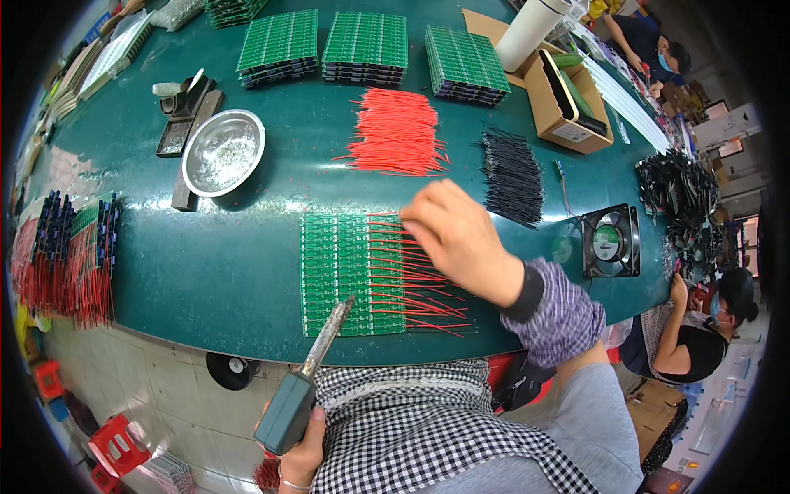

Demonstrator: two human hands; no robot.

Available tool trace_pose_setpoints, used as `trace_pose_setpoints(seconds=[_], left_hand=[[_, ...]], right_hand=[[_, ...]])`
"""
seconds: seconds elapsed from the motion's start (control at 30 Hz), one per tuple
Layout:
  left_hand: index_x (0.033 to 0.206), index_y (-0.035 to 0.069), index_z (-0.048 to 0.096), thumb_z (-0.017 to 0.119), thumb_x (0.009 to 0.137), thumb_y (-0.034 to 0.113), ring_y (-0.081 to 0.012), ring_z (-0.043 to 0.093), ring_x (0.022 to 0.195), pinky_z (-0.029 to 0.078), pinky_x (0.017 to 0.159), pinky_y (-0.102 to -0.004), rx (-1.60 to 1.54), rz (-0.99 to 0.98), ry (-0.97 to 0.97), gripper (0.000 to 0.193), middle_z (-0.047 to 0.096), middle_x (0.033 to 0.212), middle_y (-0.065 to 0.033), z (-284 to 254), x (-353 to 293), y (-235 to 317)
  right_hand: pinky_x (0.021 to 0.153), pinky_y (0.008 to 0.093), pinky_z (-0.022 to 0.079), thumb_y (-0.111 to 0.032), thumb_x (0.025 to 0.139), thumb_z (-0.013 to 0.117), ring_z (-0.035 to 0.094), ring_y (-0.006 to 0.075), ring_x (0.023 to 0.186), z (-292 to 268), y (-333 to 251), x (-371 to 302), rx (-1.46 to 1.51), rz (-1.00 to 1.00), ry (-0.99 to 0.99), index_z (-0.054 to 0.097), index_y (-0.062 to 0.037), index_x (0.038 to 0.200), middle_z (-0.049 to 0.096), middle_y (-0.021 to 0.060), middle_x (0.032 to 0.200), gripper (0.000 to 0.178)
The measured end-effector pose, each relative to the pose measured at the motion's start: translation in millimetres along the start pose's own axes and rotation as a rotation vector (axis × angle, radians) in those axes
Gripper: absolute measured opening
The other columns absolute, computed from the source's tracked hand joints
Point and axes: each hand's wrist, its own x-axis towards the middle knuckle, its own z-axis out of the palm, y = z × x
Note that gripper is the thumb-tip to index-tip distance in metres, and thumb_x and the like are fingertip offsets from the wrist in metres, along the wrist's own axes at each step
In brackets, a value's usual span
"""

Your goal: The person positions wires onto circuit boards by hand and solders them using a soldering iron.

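A green circuit board panel [336, 247] lies flat before me, with a row of red wires [411, 272] reaching from its right-hand columns toward the right. My left hand [304, 449] is wrapped round the grey-green handle of a soldering iron [325, 337]. Its dark tip points up over the lower middle of the panel; whether it touches cannot be made out. At the panel's top right corner, my right hand [448, 230] pinches the uppermost red wire, its fingertips partly hidden by the hand itself.
Beyond the panel lie loose red wires [397, 132] and black wires [512, 177]. A metal bowl [251, 169] and an iron stand [202, 119] are at left. Stacked boards [362, 45], a cardboard box [572, 132] and a fan [611, 240] surround the work. Wired boards [62, 263] stand far left.
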Motion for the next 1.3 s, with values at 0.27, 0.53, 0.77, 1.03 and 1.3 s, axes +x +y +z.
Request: trace_pose_setpoints(seconds=[0.27,0.53,0.77,1.03,1.3], left_hand=[[0.115,-0.005,0.066,0.076,0.088,0.005,-0.0105,0.058,0.068,0.047,0.060,-0.0248,-0.066,-0.051,-0.066,0.031,0.066,0.094,-0.0072,-7.7,-7.6,-15.4],[0.104,-0.003,0.066,0.080,0.081,0.007,-0.0203,0.060,0.076,0.049,0.068,-0.0343,-0.073,-0.087,-0.023,0.029,0.064,0.091,-0.0096,-4.9,-3.8,-7.7],[0.107,-0.002,0.065,0.080,0.081,0.007,-0.0215,0.060,0.079,0.050,0.070,-0.0352,-0.145,-0.172,0.000,0.031,0.064,0.094,-0.0100,-3.0,-6.0,-4.2],[0.124,-0.008,0.063,0.072,0.087,-0.003,-0.0122,0.061,0.077,0.051,0.066,-0.0258,-0.140,-0.017,-0.026,0.038,0.068,0.110,-0.0120,-7.6,-11.9,-11.3],[0.123,-0.007,0.064,0.071,0.085,-0.007,-0.0112,0.059,0.070,0.048,0.060,-0.0248,-0.159,0.017,-0.045,0.038,0.068,0.105,-0.0115,-5.6,-11.2,-19.3]], right_hand=[[0.083,0.0419,0.050,-0.005,0.084,0.073,0.061,0.0313,0.093,17.9,38.4,32.8,-0.021,-0.025,-0.036,0.068,-0.0036,0.095,0.061,0.0100,0.093,0.011],[0.079,0.0453,0.051,-0.006,0.086,0.070,0.059,0.0313,0.093,36.0,47.6,45.3,-0.180,0.001,-0.098,0.057,-0.0030,0.094,0.058,0.0113,0.095,0.015],[0.074,0.0428,0.042,-0.004,0.088,0.065,0.055,0.0308,0.086,23.2,40.8,39.3,-0.237,-0.109,0.025,0.053,-0.0051,0.096,0.054,0.0124,0.091,0.015],[0.072,0.0396,0.051,0.002,0.083,0.065,0.060,0.0300,0.083,6.0,-47.0,-25.2,0.185,-0.162,-0.084,0.057,-0.0024,0.101,0.055,0.0119,0.090,0.020],[0.073,0.0392,0.053,0.002,0.082,0.070,0.061,0.0305,0.084,-1.1,-41.4,-25.3,0.114,-0.035,0.039,0.062,-0.0009,0.095,0.055,0.0115,0.088,0.015]])
